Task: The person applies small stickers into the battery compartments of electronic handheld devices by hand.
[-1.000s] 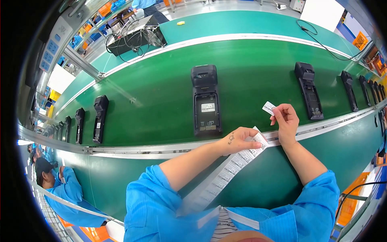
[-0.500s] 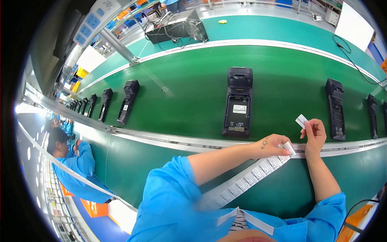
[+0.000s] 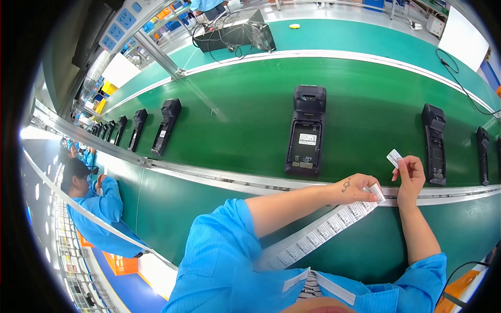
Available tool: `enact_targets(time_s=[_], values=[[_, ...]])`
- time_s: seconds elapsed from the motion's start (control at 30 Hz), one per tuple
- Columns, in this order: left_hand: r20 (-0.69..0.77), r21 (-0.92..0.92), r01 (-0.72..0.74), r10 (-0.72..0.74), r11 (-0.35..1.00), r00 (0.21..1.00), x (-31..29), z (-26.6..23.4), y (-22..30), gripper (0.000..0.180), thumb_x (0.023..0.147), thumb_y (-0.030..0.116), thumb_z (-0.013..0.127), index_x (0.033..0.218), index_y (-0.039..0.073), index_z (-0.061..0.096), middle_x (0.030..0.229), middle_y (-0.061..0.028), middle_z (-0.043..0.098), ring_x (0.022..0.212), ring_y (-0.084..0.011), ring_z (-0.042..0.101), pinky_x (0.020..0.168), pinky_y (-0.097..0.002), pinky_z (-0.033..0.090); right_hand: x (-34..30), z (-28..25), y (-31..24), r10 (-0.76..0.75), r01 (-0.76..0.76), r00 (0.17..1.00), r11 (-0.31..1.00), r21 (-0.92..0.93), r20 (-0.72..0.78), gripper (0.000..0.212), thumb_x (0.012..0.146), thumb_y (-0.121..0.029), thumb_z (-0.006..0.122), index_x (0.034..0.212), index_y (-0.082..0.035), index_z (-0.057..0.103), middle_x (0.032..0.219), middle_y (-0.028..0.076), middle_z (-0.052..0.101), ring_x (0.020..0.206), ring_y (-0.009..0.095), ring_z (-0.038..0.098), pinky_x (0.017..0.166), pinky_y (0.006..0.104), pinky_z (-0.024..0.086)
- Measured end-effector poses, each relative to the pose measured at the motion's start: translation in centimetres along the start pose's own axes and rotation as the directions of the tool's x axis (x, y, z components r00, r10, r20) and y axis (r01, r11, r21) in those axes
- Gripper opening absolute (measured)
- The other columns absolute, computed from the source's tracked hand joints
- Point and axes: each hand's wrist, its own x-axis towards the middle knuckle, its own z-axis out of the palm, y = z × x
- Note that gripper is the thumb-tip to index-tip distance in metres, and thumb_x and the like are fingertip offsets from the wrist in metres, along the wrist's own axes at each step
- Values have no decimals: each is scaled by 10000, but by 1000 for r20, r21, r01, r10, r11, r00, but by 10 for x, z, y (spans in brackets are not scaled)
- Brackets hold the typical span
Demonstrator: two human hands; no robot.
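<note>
My left hand (image 3: 359,189) pinches the upper end of a long strip of white printed labels (image 3: 326,229), which slants down and left toward my sleeve. To its right, my right hand (image 3: 410,180) is raised with a single white label (image 3: 394,157) held between thumb and fingers. That label is apart from the strip. Beyond my hands a black handheld terminal (image 3: 305,130) lies on the green belt, its back compartment uncovered and a white label inside. Nearest to my right hand is another black terminal (image 3: 434,143), also uncovered, with no white label visible in it.
More terminals (image 3: 167,127) line the green conveyor belt (image 3: 235,120) to the left and right. A metal rail (image 3: 224,181) runs between belt and worktable. A black box with tangled cables (image 3: 235,39) stands at the back. A person in blue (image 3: 102,208) sits at the left.
My right hand has shifted slightly right and down, still with the label. The left hand keeps its pinch on the strip. The view has tilted a little.
</note>
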Motion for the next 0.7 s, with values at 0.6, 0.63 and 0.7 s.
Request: enact_targets(time_s=[0.6, 0.63, 0.7], values=[[63, -36, 35, -33, 999, 998, 7, 3, -2, 222, 765, 206, 591, 888, 26, 548, 782, -24, 549, 727, -72, 497, 657, -233, 402, 1, -10, -1, -8, 8, 1000, 998, -64, -2, 56, 802, -68, 535, 803, -27, 497, 662, 7, 491, 542, 41, 461, 430, 159, 377], [56, -29, 21, -19, 999, 998, 8, 3, -3, 226, 764, 209, 593, 888, 26, 548, 781, -25, 549, 724, -73, 497, 653, -232, 403, 1, -10, -1, -9, 9, 1000, 998, -64, -2, 56, 802, -69, 535, 804, -28, 497, 662, 8, 491, 540, 40, 460, 430, 159, 376], [63, -40, 45, -42, 998, 997, 8, 3, -1, 227, 764, 211, 595, 886, 26, 549, 777, -23, 549, 721, -72, 497, 649, -232, 403, 1, -11, 0, -9, 10, 1000, 998, -54, 2, 56, 803, -69, 534, 804, -28, 496, 662, 8, 491, 542, 40, 460, 429, 158, 374]])
